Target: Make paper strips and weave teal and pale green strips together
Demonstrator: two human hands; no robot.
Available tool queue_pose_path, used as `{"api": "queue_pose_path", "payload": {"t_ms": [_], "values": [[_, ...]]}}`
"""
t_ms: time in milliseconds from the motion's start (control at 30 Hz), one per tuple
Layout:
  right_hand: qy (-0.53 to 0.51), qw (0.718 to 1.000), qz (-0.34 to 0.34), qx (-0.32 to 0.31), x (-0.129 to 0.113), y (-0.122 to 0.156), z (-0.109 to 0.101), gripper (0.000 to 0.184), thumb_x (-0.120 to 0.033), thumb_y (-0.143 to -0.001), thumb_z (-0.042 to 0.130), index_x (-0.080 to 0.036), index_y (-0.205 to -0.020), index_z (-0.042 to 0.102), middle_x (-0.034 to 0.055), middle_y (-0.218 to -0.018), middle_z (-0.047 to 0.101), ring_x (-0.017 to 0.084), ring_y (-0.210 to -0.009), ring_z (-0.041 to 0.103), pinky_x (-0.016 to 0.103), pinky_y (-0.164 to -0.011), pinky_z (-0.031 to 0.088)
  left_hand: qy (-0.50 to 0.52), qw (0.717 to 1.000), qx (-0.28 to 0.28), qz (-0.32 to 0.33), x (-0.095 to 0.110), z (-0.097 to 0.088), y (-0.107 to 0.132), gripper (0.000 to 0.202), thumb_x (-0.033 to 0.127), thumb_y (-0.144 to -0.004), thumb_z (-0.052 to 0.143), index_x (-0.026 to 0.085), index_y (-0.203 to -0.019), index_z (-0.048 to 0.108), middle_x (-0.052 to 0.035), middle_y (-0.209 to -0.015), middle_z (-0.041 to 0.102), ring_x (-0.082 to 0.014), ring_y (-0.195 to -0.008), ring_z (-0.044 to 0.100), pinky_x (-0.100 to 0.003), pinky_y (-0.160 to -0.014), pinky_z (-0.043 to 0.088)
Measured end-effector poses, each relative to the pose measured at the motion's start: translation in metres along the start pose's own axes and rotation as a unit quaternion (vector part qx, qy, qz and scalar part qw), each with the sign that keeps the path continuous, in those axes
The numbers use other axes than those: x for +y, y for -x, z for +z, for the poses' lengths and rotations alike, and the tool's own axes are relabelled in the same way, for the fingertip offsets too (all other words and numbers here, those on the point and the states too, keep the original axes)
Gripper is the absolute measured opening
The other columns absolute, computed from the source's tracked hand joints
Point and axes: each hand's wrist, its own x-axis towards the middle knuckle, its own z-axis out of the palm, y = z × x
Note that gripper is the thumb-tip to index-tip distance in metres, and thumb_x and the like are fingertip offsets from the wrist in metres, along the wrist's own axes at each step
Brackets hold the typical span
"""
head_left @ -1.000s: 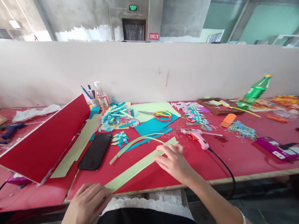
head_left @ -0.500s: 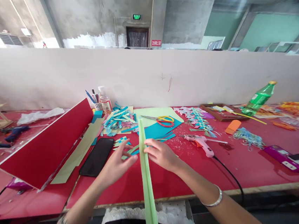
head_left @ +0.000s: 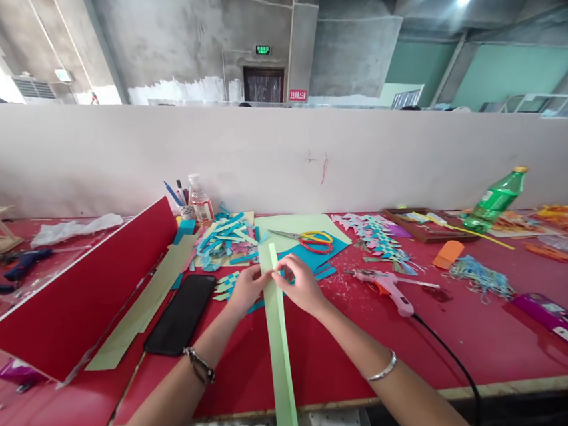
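A long light-green paper strip [head_left: 278, 347], folded lengthwise, runs from the middle of the red table down past its front edge. My left hand [head_left: 247, 289] pinches the strip from its left side. On the opposite side, my right hand [head_left: 299, 284] pinches the fold, its fingertips nearly meeting the left ones. Just beyond the hands lie yellow-and-red-handled scissors [head_left: 314, 240] on blue paper [head_left: 336, 248]. Left of the left hand is a woven blue-and-green paper piece [head_left: 227, 284], partly hidden.
A black phone [head_left: 180, 317] and a red board [head_left: 95, 285] stand to the left. Cut strips [head_left: 229, 240] are heaped behind. A pink glue gun [head_left: 389, 286] with a cord lies right, near a green bottle [head_left: 498, 199] and a purple power strip [head_left: 558, 320].
My left hand has moved right from beside the strip and closed on it. The right hand still pinches the strip, whose fold now lies more open. The view has tilted slightly upward.
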Motion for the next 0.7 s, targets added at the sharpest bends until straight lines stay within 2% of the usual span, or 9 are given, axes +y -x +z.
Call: {"api": "queue_pose_path", "payload": {"t_ms": [100, 167, 300, 367, 467, 600, 700], "values": [[0.011, 0.998, 0.059, 0.031, 0.009, -0.007, 0.006, 0.020, -0.034, -0.075, 0.048, -0.019, -0.064, 0.040, -0.0036, -0.060, 0.040, 0.010, -0.054, 0.039, 0.022, -0.052, 0.035, -0.028, 0.999, 0.003, 0.021, -0.007, 0.006, 0.001, 0.034, 0.044, -0.063, 0.057, 0.010, -0.063, 0.058, 0.0031, -0.052, 0.050, -0.0088, -0.050, 0.042, -0.018, -0.045, 0.029], [-0.009, 0.996, 0.091, 0.023, 0.016, -0.008, 0.009, 0.023, -0.035, -0.075, 0.047, -0.020, -0.060, 0.038, -0.0052, -0.054, 0.036, 0.009, -0.051, 0.036, 0.021, -0.049, 0.032, -0.019, 0.999, -0.014, 0.026, -0.013, 0.007, 0.000, 0.034, 0.044, -0.065, 0.055, 0.010, -0.067, 0.059, 0.0021, -0.056, 0.053, -0.0102, -0.053, 0.045, -0.019, -0.048, 0.032], [-0.112, 0.985, 0.129, -0.017, 0.026, -0.005, 0.013, 0.015, -0.032, -0.077, 0.043, -0.019, -0.069, 0.043, -0.0037, -0.060, 0.044, 0.010, -0.054, 0.043, 0.021, -0.051, 0.036, 0.047, 0.998, -0.042, -0.022, -0.022, 0.005, -0.001, 0.038, 0.046, -0.070, 0.050, 0.011, -0.081, 0.058, 0.0001, -0.063, 0.057, -0.0119, -0.056, 0.050, -0.021, -0.052, 0.037], [-0.134, 0.983, 0.120, -0.024, 0.025, -0.002, 0.014, 0.013, -0.030, -0.078, 0.042, -0.019, -0.074, 0.046, -0.0016, -0.068, 0.049, 0.011, -0.061, 0.047, 0.022, -0.056, 0.039, 0.062, 0.997, -0.038, -0.027, -0.022, 0.005, -0.001, 0.036, 0.046, -0.070, 0.052, 0.012, -0.083, 0.056, 0.0010, -0.064, 0.056, -0.0110, -0.055, 0.050, -0.020, -0.050, 0.037], [-0.118, 0.988, 0.096, -0.007, 0.019, 0.001, 0.012, 0.014, -0.030, -0.081, 0.039, -0.019, -0.077, 0.047, 0.0000, -0.073, 0.050, 0.012, -0.068, 0.049, 0.023, -0.062, 0.040, 0.066, 0.998, -0.020, 0.005, -0.019, 0.007, 0.002, 0.035, 0.044, -0.069, 0.054, 0.013, -0.085, 0.053, 0.0004, -0.068, 0.056, -0.0121, -0.059, 0.052, -0.020, -0.052, 0.039], [-0.045, 0.997, 0.055, 0.043, 0.009, 0.005, 0.012, 0.014, -0.032, -0.079, 0.042, -0.019, -0.074, 0.041, 0.0008, -0.074, 0.045, 0.012, -0.070, 0.046, 0.024, -0.064, 0.040, 0.069, 0.997, 0.023, 0.034, -0.016, 0.010, 0.007, 0.033, 0.040, -0.070, 0.054, 0.014, -0.091, 0.051, -0.0016, -0.077, 0.058, -0.0146, -0.068, 0.055, -0.022, -0.059, 0.043], [0.007, 1.000, 0.013, 0.023, 0.007, 0.008, 0.014, 0.014, -0.030, -0.077, 0.046, -0.019, -0.072, 0.039, 0.0008, -0.074, 0.042, 0.013, -0.069, 0.043, 0.025, -0.064, 0.040, 0.070, 0.994, 0.072, 0.040, -0.018, 0.011, 0.009, 0.031, 0.038, -0.073, 0.050, 0.014, -0.093, 0.052, -0.0006, -0.077, 0.058, -0.0140, -0.070, 0.053, -0.021, -0.061, 0.042]]}}
